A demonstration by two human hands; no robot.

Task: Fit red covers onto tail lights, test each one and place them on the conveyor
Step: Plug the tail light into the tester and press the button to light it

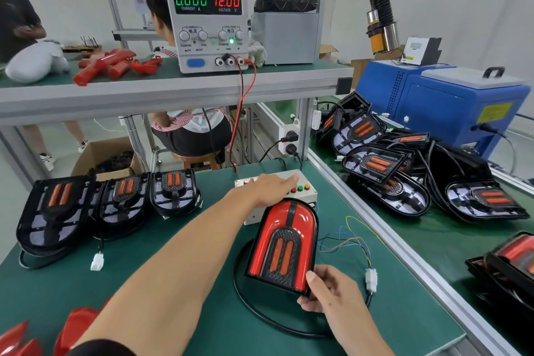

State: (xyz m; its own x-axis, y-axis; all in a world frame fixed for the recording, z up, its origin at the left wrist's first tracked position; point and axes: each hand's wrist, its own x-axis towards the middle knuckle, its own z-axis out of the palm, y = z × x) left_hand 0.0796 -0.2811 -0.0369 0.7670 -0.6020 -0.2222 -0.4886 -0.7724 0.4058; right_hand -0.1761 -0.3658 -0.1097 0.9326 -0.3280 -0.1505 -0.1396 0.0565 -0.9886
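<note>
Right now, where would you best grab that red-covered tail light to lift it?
Probably by its flat near end, from your right, as the right hand already does. The tail light leans tilted against the test box, leaving that end exposed.

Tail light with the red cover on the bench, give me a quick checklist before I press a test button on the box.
1. Red cover seated on the tail light: ok, it sits flush as far as the view shows.
2. Light steadied: ok, the right hand grips its near corner.
3. Left hand on the test box: ok, fingers lie flat over its top; which button they touch, cannot tell.
4. Power supply on: ok, display reads 12.00 volts, 0.000 amps.
5. Light plugged into the box: cannot tell; a white connector lies right of it, but its mating is unclear.
6. Lamp lit: not ok, no glow visible.
</note>
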